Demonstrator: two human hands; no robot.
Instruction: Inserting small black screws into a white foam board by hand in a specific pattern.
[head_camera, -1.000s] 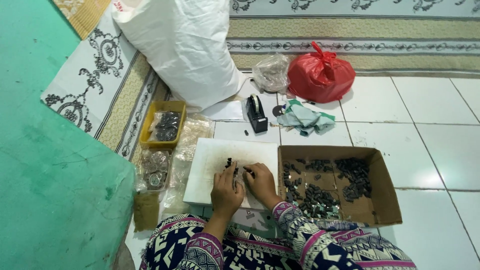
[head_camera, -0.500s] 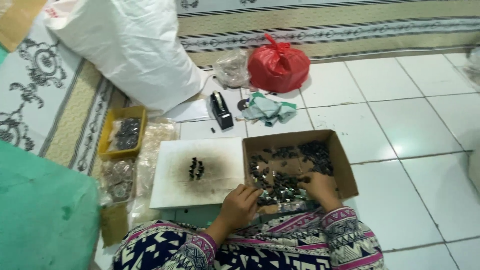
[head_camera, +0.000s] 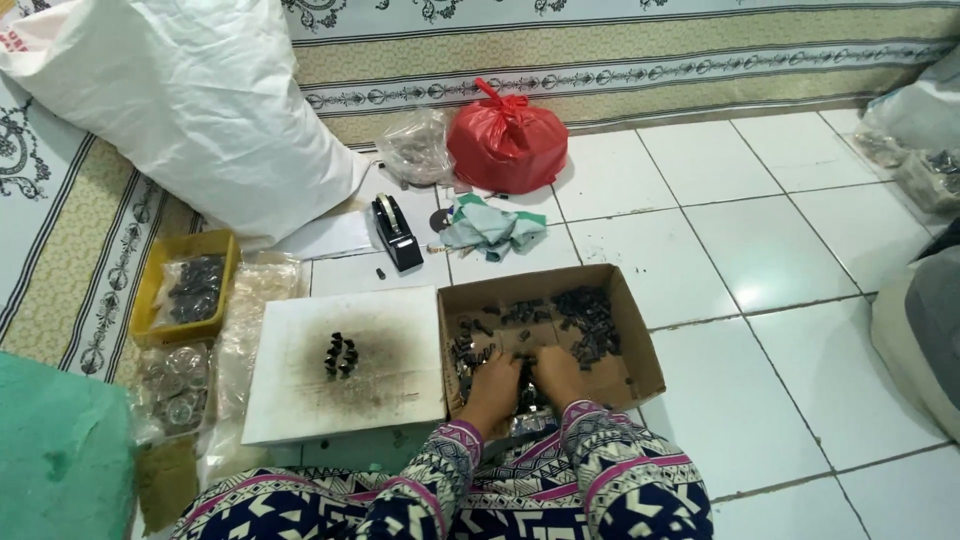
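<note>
Both hands down in the cardboard box (head_camera: 610, 300), near its front wall: left hand (head_camera: 492, 388) and right hand (head_camera: 562, 376) side by side, touching, on the small dark metal parts (head_camera: 585, 318). Grip of either: can't tell, fingers buried. White board (head_camera: 345, 362) butts the box's left edge, with a few parts (head_camera: 341, 355) mid-board. Open tiled floor (head_camera: 760, 250) right of the box.

bare tiles right of the cardboard box (head_camera: 620, 300) lie open; tape dispenser (head_camera: 396, 232) and cloth (head_camera: 492, 226) crowd beyond.
</note>
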